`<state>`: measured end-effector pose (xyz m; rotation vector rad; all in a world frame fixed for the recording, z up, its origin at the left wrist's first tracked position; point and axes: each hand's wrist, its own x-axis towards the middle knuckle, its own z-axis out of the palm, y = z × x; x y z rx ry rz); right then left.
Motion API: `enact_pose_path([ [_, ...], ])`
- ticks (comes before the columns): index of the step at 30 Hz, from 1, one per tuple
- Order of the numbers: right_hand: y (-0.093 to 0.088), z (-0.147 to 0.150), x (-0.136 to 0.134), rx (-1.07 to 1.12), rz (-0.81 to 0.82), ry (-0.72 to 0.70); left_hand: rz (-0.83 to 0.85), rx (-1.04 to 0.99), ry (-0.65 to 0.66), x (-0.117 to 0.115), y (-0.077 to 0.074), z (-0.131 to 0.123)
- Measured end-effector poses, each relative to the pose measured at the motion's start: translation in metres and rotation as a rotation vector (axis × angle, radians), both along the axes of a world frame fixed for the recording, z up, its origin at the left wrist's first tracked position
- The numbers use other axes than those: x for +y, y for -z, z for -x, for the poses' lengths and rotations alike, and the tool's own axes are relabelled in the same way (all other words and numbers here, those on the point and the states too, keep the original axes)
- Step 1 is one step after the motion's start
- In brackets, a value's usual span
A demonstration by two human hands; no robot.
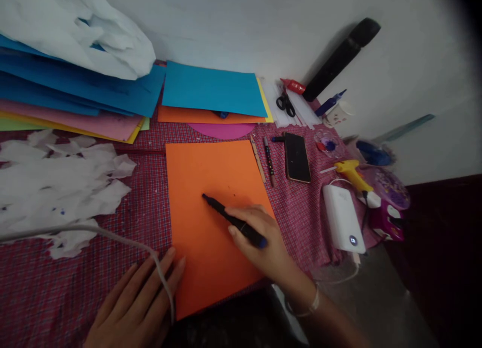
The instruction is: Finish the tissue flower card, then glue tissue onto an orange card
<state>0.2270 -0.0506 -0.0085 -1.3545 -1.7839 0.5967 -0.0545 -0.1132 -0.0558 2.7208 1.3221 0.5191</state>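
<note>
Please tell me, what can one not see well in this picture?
Head view:
pen: barrel partly hidden by right hand.
left hand: wrist cut by bottom edge.
pink round sheet: mostly under back orange sheet.
purple items beside glue gun: blurred, dim.

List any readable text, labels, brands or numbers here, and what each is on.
No text here can be read.
White power bank: small lit mark near its lower end, too small to read.
Paper cup: reddish print, blurred.
Marker in the right hand: no print can be made out.
Phone: screen dark, nothing shown.
</note>
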Motion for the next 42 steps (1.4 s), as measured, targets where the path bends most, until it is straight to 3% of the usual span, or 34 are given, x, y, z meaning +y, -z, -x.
enact_pose_path([
  [15,-0.001,0.0,0.0,-0.09,-0.031,-0.003,0.047,-0.087,-0.077,-0.001,-0.003,-0.008],
  [23,0.0,0.0,0.002,-0.116,-0.072,-0.012,0.029,-0.04,-0.038,-0.001,0.002,-0.003],
  [26,0.003,-0.005,-0.005,-0.04,-0.126,0.004,0.019,-0.026,-0.027,0.0,0.002,-0.001],
  [31,0.007,-0.016,-0.017,0.195,-0.211,0.167,-0.015,0.074,0.037,0.001,-0.001,0.0],
  [37,0.005,-0.013,-0.014,0.22,-0.217,0.196,0.001,0.013,-0.068,-0.002,-0.004,-0.009],
  [42,0.005,-0.011,-0.013,0.212,-0.233,0.197,-0.097,0.113,0.021,0.003,-0.008,-0.007],
])
